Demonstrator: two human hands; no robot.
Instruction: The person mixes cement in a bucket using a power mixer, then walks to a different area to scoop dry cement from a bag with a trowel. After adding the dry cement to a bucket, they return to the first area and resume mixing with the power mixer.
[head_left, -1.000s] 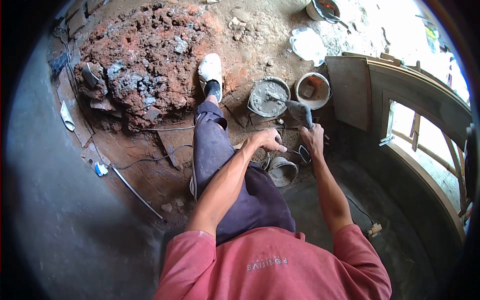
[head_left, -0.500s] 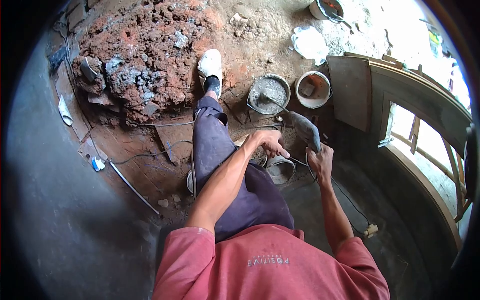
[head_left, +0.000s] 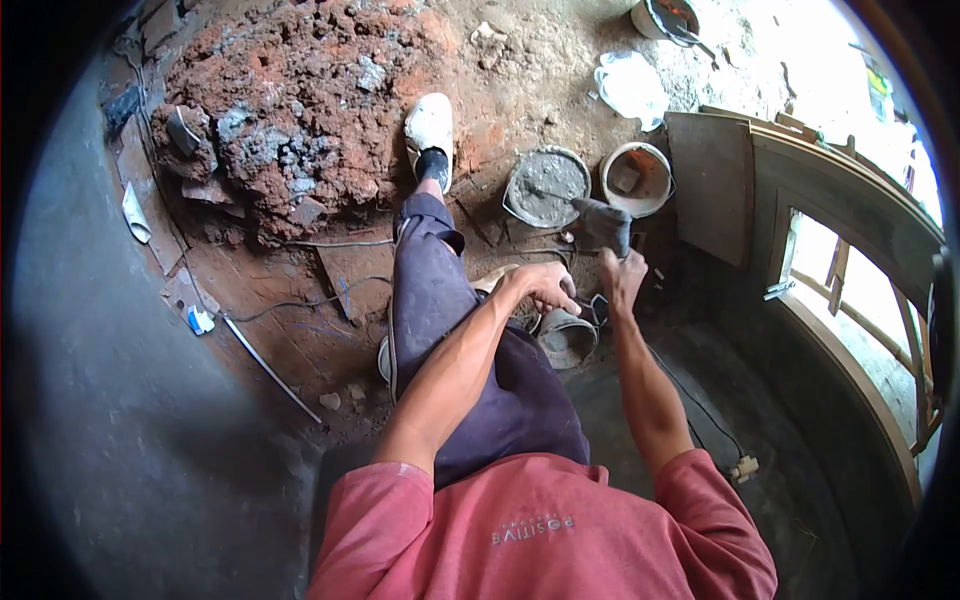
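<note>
My right hand [head_left: 622,280] is closed around the handle of a grey, mortar-smeared power drill [head_left: 602,222]. The drill's front end points at a bucket of wet grey mortar [head_left: 548,186], though its shaft and tip are mostly hidden. My left hand [head_left: 548,286] hangs loosely over my knee, fingers partly bent and apart, with no object visible in it. Just below those fingers stands a small grey-crusted bucket [head_left: 567,342]. A dark power cord [head_left: 690,385] runs beside my right forearm to a pale plug connector [head_left: 745,467].
Right of the mortar stands another bucket [head_left: 637,180] with a lump inside. A heap of reddish rubble [head_left: 300,120] lies ahead on the left. A white plastic bag [head_left: 632,88] and a dark-filled bucket [head_left: 668,18] are farther off. A wooden frame [head_left: 850,300] borders the right side.
The drill has swung and tilted lower toward the mortar bucket, and my right hand has moved slightly left and up. My left hand stays over my knee, fingers a little more bent.
</note>
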